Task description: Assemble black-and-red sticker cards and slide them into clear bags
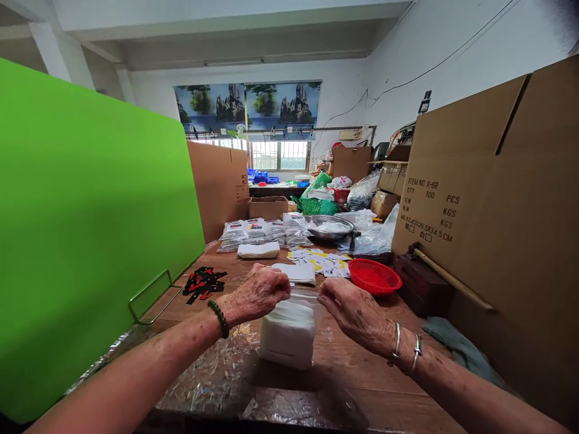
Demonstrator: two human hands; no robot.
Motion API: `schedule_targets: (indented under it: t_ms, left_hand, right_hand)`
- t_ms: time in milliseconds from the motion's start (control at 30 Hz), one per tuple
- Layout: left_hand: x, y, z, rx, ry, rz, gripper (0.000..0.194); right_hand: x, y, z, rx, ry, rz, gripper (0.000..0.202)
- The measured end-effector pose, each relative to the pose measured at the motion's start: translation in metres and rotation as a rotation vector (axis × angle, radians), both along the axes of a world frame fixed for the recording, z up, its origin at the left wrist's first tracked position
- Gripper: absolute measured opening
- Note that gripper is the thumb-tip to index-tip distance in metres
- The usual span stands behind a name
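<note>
My left hand [266, 290] and my right hand [355, 307] are both closed in a pinch, one at each top corner of a clear plastic bag [319, 314]. The bag's upper edge stretches between my fingers. A thick stack of white sheets or pads [287, 334] stands below, within or right behind the film; I cannot tell which. Just beyond my hands lies a flat white stack [296, 273]. Black and red strips [204, 283] are heaped left of my left hand. Past my right hand sits a red plastic basket [374, 277].
Filled clear packets [262, 232] are piled at the back, near a metal bowl [328, 226] and scattered white and yellow cards [321, 262]. Cartons [493, 229] and a green panel [99, 229] wall in both sides. A wooden-handled hammer [452, 280] rests on a dark box [414, 283].
</note>
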State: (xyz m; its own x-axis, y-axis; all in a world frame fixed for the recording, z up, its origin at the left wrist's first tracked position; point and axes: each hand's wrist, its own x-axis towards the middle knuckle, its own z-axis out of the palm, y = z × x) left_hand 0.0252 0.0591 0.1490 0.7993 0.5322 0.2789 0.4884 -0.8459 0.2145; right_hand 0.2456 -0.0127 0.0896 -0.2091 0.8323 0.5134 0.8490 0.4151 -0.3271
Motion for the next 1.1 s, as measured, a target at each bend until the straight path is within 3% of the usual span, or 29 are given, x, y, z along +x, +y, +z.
schedule_targets:
  t_ms: [467,767,1100]
  left_hand:
    - [-0.001,-0.003,0.0,0.011,0.013,-0.004,0.014]
    - [0.006,-0.01,0.003,0.092,0.035,0.014,0.008]
    - [0.028,-0.014,-0.001,0.231,0.122,-0.054,0.012]
  right_hand:
    - [-0.013,0.005,0.001,0.108,-0.084,0.022,0.014]
    - [-0.018,0.013,-0.008,0.245,-0.111,0.058,0.021]
    - [-0.018,0.009,0.001,0.169,-0.133,0.048,0.024]
